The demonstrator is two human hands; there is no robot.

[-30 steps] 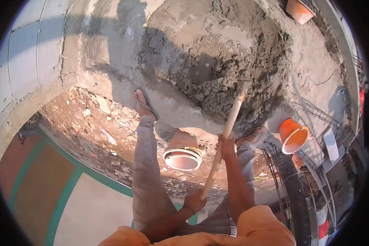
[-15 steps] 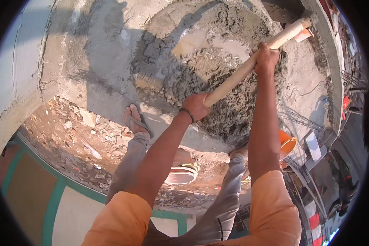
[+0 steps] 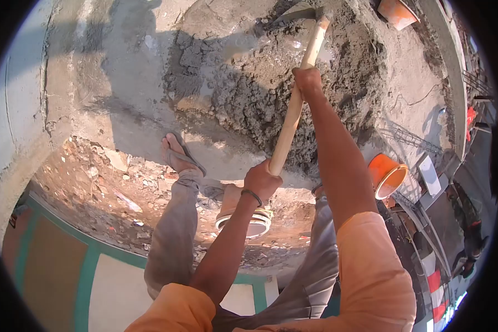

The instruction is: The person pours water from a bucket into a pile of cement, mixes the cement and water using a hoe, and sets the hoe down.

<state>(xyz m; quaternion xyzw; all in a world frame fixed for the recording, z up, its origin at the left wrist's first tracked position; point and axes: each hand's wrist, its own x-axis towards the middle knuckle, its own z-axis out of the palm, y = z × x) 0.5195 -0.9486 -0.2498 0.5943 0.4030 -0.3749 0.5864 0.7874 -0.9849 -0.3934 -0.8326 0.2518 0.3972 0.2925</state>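
Both hands are wrapped round the pale wooden handle of a hoe (image 3: 288, 135). My left hand (image 3: 263, 181) grips its near end, close to the front edge of the concrete slab. Further up the handle, my right hand (image 3: 309, 82) is closed round it, above the wet mortar (image 3: 249, 102). The hoe's metal head shows at the far side of the heap, its blade partly hidden in the mortar. Lumpy grey mix lies spread under the handle, with a wet, shiny patch near the head.
An orange bucket (image 3: 387, 176) lies tipped on the right, and another orange bucket (image 3: 398, 13) stands at the far right. A pale bucket (image 3: 243, 221) is between my legs. Rubble (image 3: 110, 188) covers the ground below the slab; a wire lattice (image 3: 409, 137) lies at right.
The hoe has swung from a rightward slant to nearly upright in view, its head moving left onto the mortar. My left hand has come nearer my body; my right hand has moved left.
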